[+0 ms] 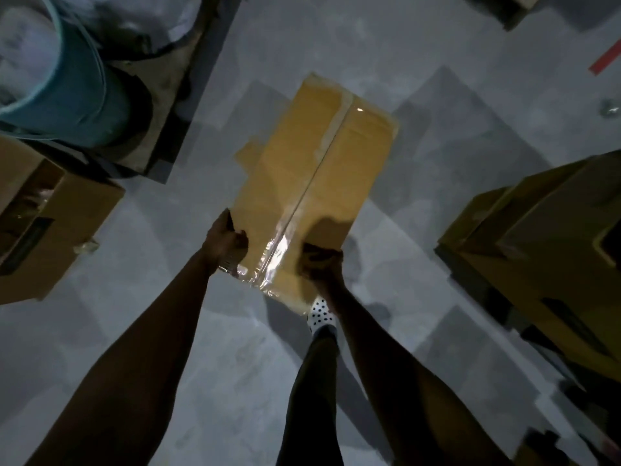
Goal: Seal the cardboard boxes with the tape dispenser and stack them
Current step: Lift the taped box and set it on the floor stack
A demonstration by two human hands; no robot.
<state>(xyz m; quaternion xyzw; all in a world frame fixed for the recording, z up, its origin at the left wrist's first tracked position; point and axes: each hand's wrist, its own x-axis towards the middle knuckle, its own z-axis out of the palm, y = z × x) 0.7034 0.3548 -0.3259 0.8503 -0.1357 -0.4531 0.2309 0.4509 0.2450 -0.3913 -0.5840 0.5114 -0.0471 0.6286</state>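
Here, a person stands on a grey concrete floor point(168, 331) in dim light, holding a taped box by its near end.

At far left sit a round teal plastic bin point(67, 79) and, below it, an open brown cardboard carton point(77, 223), its flaps not yet closed.

The left hand point(224, 242) is curled round the near left corner of the flat-topped tan cardboard box point(322, 156) at the centre of the view. A strip of clear glossy packing tape point(279, 250) runs the length of the box's centre seam and folds over the near edge, where it catches the light. The right hand point(321, 267) is clamped on that same near edge, just right of the tape. Below it shows a foot in a white sock with black dots point(321, 314). Whether the box rests on the floor or is lifted clear cannot be told.

At right stands a stack of yellow-brown cardboard boxes point(544, 230), well apart from the held box. A short red strip point(606, 58) marks the floor beyond. No tape dispenser is in view.

The sealing of this box looks finished, and the step in hand appears to be carrying it to be stacked. The next move likely calls for swinging it right, keeping it level with both hands, and setting it squarely on that stack.
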